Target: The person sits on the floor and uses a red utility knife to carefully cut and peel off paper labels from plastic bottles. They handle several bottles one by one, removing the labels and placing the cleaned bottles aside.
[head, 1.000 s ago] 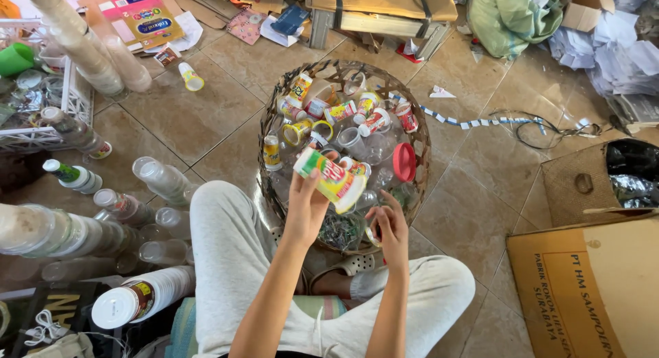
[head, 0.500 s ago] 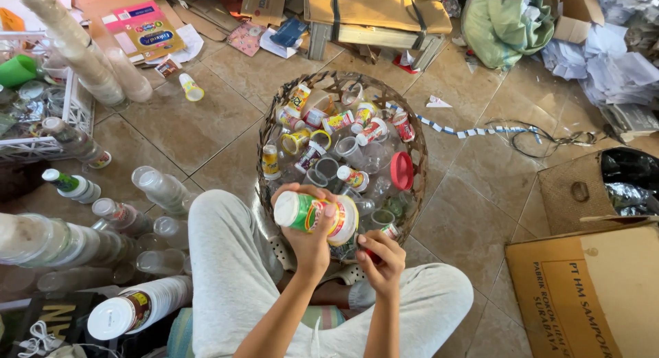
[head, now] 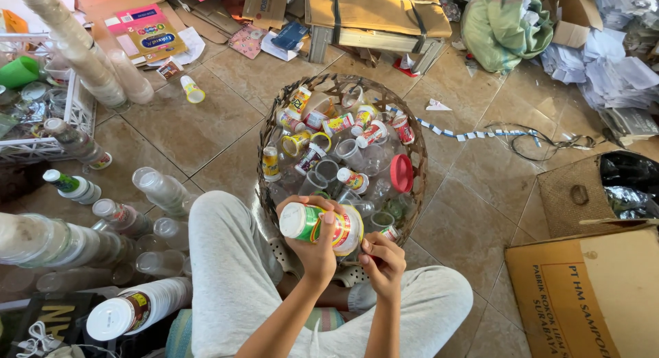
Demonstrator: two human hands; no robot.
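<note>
Centrally, green-red labelled cup [head: 322,227] in left hand [head: 312,245]

Brown tiled floor [head: 206,124] in even daylight; flattened cardboard [head: 377,11] stacked at the far edge, green cloth bundle [head: 504,21], heaped white paper [head: 618,70] beside it; open cardboard box [head: 590,289] near right; white wire rack [head: 41,142] left

White cup [head: 322,227] w/ green-red-yellow label, brown woven basket [head: 412,135], grey trousers [head: 226,275]
</note>
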